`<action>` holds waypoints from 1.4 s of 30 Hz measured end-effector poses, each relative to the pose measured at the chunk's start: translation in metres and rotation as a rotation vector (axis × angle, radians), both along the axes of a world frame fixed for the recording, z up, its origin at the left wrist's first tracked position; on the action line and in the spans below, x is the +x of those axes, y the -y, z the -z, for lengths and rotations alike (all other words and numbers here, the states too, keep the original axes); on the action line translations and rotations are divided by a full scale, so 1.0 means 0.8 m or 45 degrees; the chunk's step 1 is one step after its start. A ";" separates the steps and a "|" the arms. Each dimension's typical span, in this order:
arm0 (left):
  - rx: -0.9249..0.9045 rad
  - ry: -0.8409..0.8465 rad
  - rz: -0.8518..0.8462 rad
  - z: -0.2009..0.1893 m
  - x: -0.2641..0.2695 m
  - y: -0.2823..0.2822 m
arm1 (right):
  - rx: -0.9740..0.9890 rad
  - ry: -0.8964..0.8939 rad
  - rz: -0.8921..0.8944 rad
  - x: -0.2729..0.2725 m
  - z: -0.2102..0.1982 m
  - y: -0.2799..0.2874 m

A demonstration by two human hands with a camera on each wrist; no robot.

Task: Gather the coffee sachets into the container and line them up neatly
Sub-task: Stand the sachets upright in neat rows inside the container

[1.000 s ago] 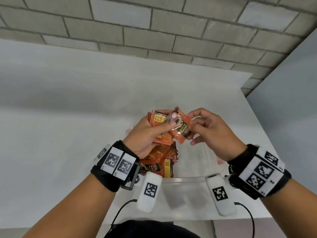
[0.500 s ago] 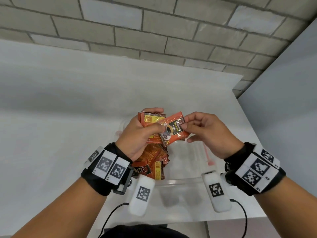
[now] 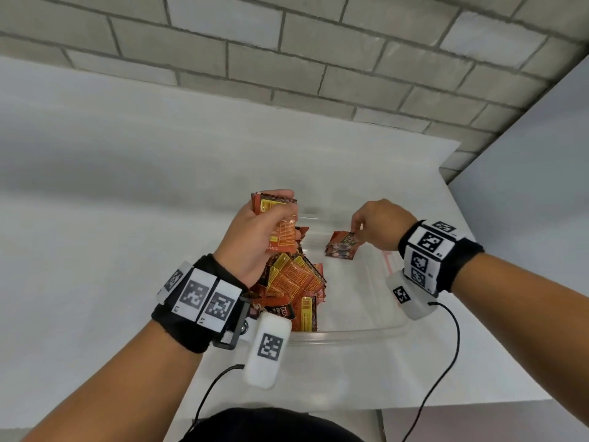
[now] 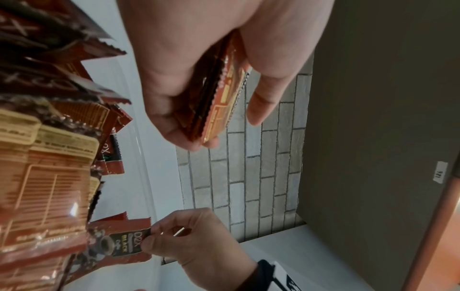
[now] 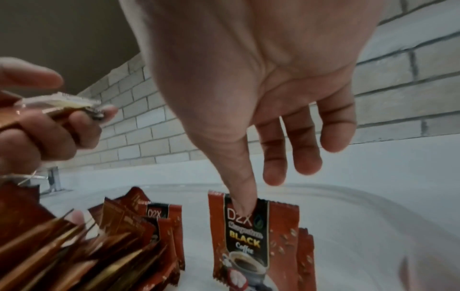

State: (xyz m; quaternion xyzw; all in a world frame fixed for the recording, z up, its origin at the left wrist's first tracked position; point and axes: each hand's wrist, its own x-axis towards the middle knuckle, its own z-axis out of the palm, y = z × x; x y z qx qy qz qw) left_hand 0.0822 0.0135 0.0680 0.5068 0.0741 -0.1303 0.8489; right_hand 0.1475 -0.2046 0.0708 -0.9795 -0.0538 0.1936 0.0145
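My left hand [image 3: 271,224] grips a stack of red-orange coffee sachets [image 3: 280,232] [image 4: 219,98] above the left part of a clear plastic container [image 3: 350,334]. A loose pile of sachets [image 3: 293,285] [image 5: 87,252] lies in the container below that hand. My right hand [image 3: 373,224] pinches the top edge of a single sachet [image 3: 342,245] [image 5: 251,242] marked D2X Black Coffee. It hangs low in the container's right part, apart from the pile. In the left wrist view the same sachet [image 4: 119,242] is pinched between thumb and forefinger.
The container stands on a white table [image 3: 127,218] near its front edge. A grey brick wall [image 3: 287,52] runs behind, and a grey panel [image 3: 526,202] closes the right side. White sensor pods with cables hang from both wrists.
My right hand has pulled one sachet off the left hand's stack and carried it right and down into the container. The left hand keeps its stack, now slightly higher.
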 end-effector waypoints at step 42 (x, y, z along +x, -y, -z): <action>0.011 0.013 0.037 0.011 -0.002 -0.011 | -0.409 0.057 -0.153 0.006 0.033 -0.012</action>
